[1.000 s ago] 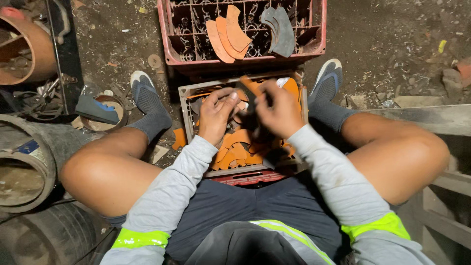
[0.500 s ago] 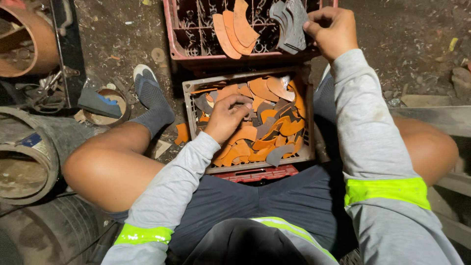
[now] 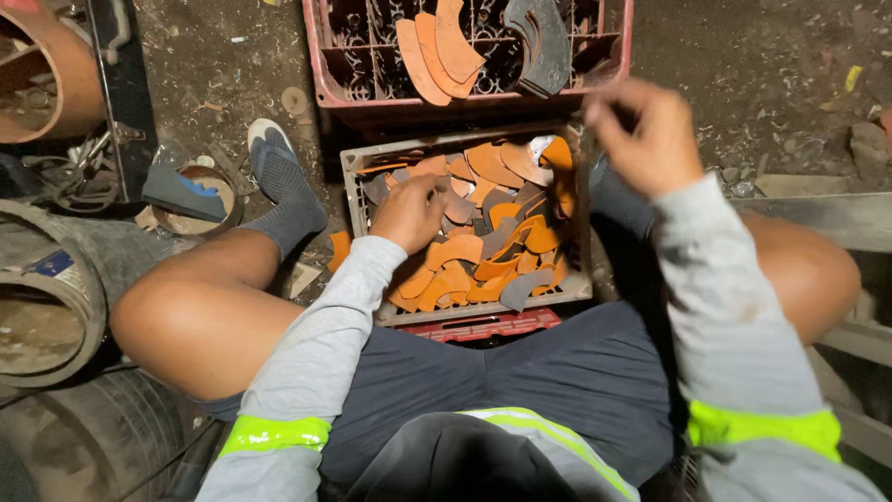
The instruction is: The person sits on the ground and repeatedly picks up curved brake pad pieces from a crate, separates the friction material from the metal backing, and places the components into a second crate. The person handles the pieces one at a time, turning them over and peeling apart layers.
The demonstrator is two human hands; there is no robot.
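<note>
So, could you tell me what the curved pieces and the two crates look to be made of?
The curved pieces look like cut sheet metal: flat, thin arcs, most coated in orange rust, some bare dull grey. The grey crate under the left hand and the red crate beyond look like moulded plastic, with matte gridded walls, scuffed and dirty.

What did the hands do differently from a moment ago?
The right hand went out to the red crate, left a dark curved piece there, and has pulled back empty. The left hand stayed in the grey crate on the orange curved pieces. Both crates stayed put.
</note>
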